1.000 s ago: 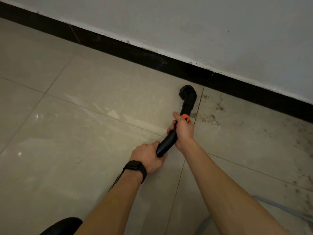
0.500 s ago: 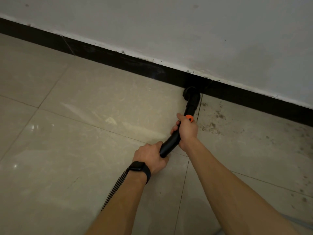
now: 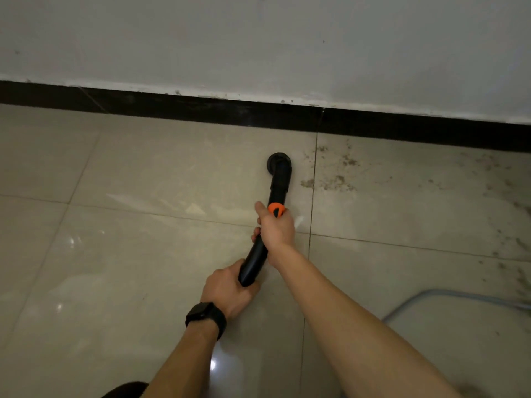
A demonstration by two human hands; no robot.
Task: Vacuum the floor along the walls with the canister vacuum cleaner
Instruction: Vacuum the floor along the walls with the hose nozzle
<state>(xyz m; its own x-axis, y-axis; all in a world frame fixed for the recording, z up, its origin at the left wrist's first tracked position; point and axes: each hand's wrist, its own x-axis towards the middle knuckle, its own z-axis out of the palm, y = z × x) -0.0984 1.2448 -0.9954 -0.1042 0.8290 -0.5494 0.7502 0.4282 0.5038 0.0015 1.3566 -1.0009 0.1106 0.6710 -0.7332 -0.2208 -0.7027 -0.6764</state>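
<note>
A black vacuum wand (image 3: 278, 187) with an orange button (image 3: 276, 209) points at the wall. Its round nozzle (image 3: 277, 162) rests on the beige floor tile (image 3: 172, 168), a short way in front of the black baseboard (image 3: 201, 109). My right hand (image 3: 275, 228) grips the wand just behind the orange button. My left hand (image 3: 230, 288), with a black watch (image 3: 205, 316) on the wrist, holds the curved rear end of the handle. The hose and the canister body are hidden behind my arms.
Dark dirt specks (image 3: 336, 179) cover the tile right of the nozzle and spread toward the right edge. A pale cable (image 3: 431, 294) lies on the floor at lower right. A dark rounded object (image 3: 123, 390) shows at the bottom edge. The grey wall (image 3: 258, 38) fills the top.
The nozzle has pulled back from the baseboard onto the open tile. My view has shifted so that the wall runs more level, and the cable has come back into view at lower right.
</note>
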